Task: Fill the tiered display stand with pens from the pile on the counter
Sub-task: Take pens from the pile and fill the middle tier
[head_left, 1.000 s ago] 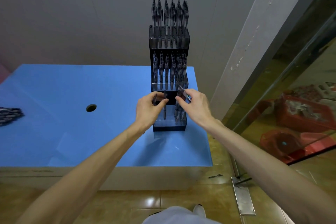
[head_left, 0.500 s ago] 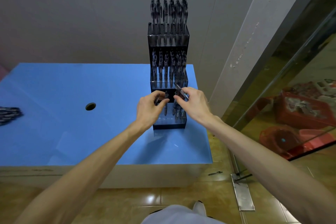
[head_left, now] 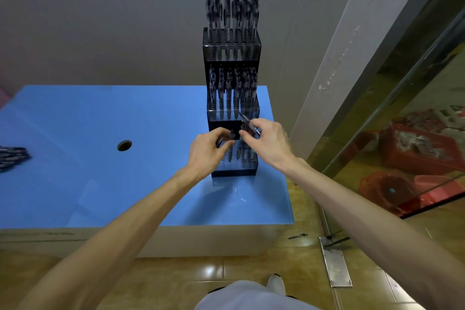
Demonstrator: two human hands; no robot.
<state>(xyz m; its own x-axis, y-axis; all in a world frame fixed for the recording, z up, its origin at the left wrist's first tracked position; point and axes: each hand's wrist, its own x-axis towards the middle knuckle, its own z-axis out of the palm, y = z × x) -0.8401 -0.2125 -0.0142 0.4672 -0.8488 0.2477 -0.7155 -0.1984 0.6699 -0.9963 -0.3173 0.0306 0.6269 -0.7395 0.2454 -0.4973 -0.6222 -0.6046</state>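
A dark three-tier display stand [head_left: 232, 45] rises at the right back of the blue counter [head_left: 100, 158]. Its top and middle tiers are packed with upright dark pens [head_left: 231, 10]. The lowest tier [head_left: 235, 168] holds several pens on its right side. My left hand [head_left: 207, 152] is closed on a dark pen over that lowest tier. My right hand [head_left: 266, 142] grips a few pens, whose ends stick out up-left above my fingers. A pile of pens [head_left: 12, 157] lies at the counter's far left edge.
A round hole [head_left: 124, 145] sits in the counter left of the stand. The counter's right edge is just beyond the stand, with a white pillar and a glass partition [head_left: 402, 83] behind. A single pen [head_left: 298, 236] lies on the tiled floor.
Both hands stay at the lowest tier, with only small finger shifts. The view has tilted slightly, so the stand sits a little higher in frame.
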